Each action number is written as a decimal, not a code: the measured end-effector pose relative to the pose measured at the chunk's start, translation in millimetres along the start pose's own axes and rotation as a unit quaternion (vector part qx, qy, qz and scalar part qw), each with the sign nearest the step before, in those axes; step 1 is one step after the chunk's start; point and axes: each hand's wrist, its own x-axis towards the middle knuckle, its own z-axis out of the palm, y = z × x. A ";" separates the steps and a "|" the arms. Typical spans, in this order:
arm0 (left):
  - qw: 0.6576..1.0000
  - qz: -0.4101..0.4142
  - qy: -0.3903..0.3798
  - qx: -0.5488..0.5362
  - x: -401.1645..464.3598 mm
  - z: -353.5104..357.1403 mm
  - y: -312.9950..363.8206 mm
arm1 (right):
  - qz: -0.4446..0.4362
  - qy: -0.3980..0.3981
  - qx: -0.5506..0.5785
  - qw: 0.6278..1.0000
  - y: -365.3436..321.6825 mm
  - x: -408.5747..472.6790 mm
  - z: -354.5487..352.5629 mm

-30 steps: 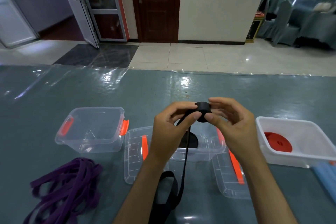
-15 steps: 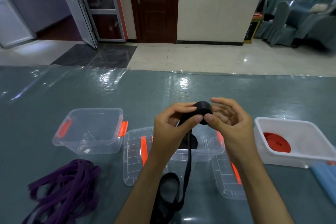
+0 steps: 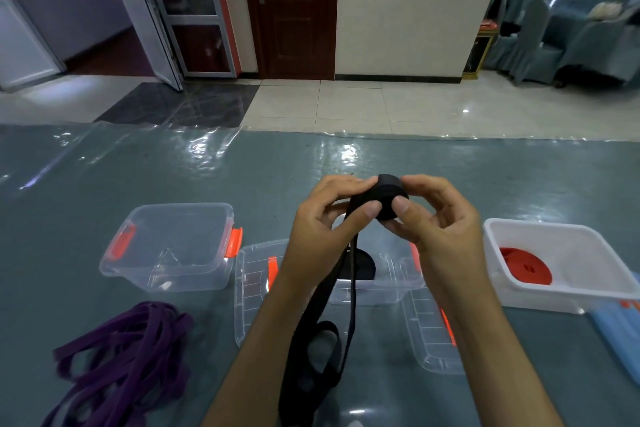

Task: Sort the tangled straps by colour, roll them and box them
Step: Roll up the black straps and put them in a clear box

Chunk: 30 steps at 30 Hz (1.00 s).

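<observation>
A small black strap roll [image 3: 389,194] is pinched between my left hand [image 3: 329,222] and my right hand [image 3: 440,225], held above the middle clear box [image 3: 398,291]. The loose black strap tail [image 3: 322,340] hangs from the roll down between my forearms and loops near the table's front edge. A rolled black strap [image 3: 363,267] lies inside the middle box. At the front left a tangled purple strap pile [image 3: 128,357] rests on the table. A red strap roll [image 3: 524,265] sits in the white box [image 3: 588,291] at the right.
An empty clear box with orange clips [image 3: 169,250] stands at the left. Two clear lids [image 3: 252,291] [image 3: 429,340] lie flat beside the middle box. A blue lid [image 3: 620,329] shows at the right edge. The table [image 3: 104,170] is covered in glossy plastic film.
The roll has been turned a little between my fingers, taking up some strap. The hanging tail's loop has shifted slightly. Both hands stay in the same place.
</observation>
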 end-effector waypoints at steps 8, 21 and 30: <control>0.998 0.031 0.008 0.052 6.2 4.3 6.7 | -0.011 0.029 -0.050 0.998 -9.0 1.6 -4.6; 1.000 0.014 0.017 0.004 6.3 17.6 8.2 | -0.037 0.041 -0.068 0.996 -21.0 1.8 -7.7; 0.999 0.010 0.030 -0.015 5.6 12.7 23.5 | 0.012 -0.005 -0.044 0.999 -21.9 2.3 -6.5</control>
